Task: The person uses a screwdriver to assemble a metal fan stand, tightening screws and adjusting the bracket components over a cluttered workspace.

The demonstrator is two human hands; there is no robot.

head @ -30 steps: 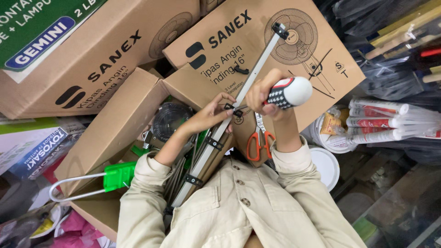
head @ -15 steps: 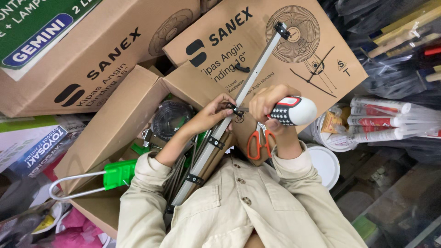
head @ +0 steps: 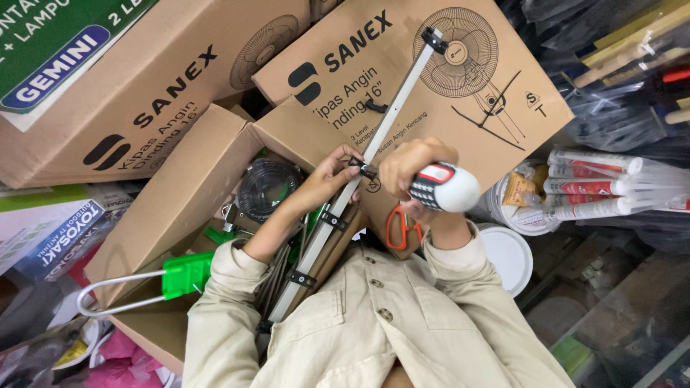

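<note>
A long pale metal bar [head: 392, 108] with black clips runs diagonally from my chest up across a cardboard box. My left hand [head: 332, 176] pinches a small black clip [head: 363, 170] on the bar at mid-length. My right hand [head: 408, 164] sits just right of the bar, wrapped around a screwdriver with a white, red and black handle [head: 444, 188], its tip hidden behind the fingers near the clip. Two more black clips [head: 332, 219] sit lower on the bar. Orange-handled scissors [head: 401, 228] lie under my right wrist.
Large cardboard boxes with fan pictures [head: 503, 93] are stacked ahead and to the left. A green plastic piece on a wire loop [head: 185, 274] lies at the left. A black wire coil [head: 264, 188], white sealant tubes [head: 596, 188] and a white lid [head: 509, 257] surround me.
My right hand has brought the screwdriver down and slightly left, closer to the clip on the bar. My left hand has stayed on the clip.
</note>
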